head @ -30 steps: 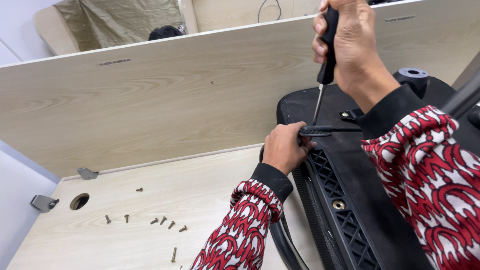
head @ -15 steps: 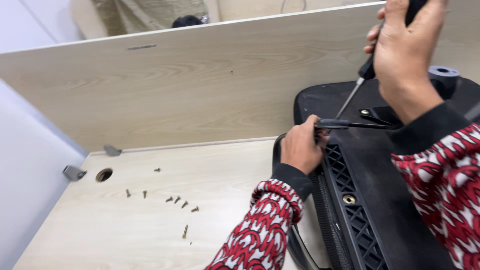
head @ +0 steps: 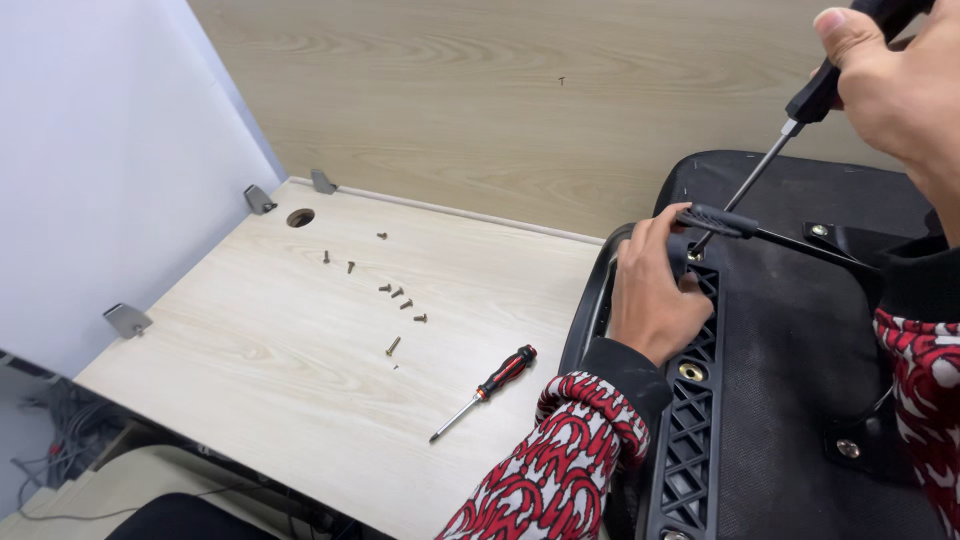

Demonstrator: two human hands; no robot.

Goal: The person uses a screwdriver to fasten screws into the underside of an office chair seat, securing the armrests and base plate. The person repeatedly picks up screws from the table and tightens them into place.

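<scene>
Right hand (head: 895,85) up at the far right, wrapped tight around the black handle of a screwdriver (head: 775,165). Fist fully closed on it, top of the handle out of view. Shaft slanting down and to the left, tip landing right by a black lever arm (head: 740,225) on the underside of an upturned black chair seat (head: 800,340). Exact spot where the tip sits hidden behind that lever, so no telling whether it's seated in a screw head.

Left hand (head: 655,295) lower and nearer, clamped on the left rim of the seat, fingers curled over the ribbed plastic edge, thumb reaching up to touch the lever end. Closed grip, holding the seat only.

Key bit of geometry: driver's long axis running from upper right down to lower left, with the tip ending just above the left hand's thumb. So left hand much nearer the working point, right hand well up the shaft.

Out on the pale wooden desk (head: 250,340) to the left: a second screwdriver (head: 485,392) with a red and black handle lying loose, tip toward the near edge, well apart from both hands. Further left, a scatter of small brass screws (head: 400,297), plus a round cable hole (head: 299,217) near the far corner.
</scene>
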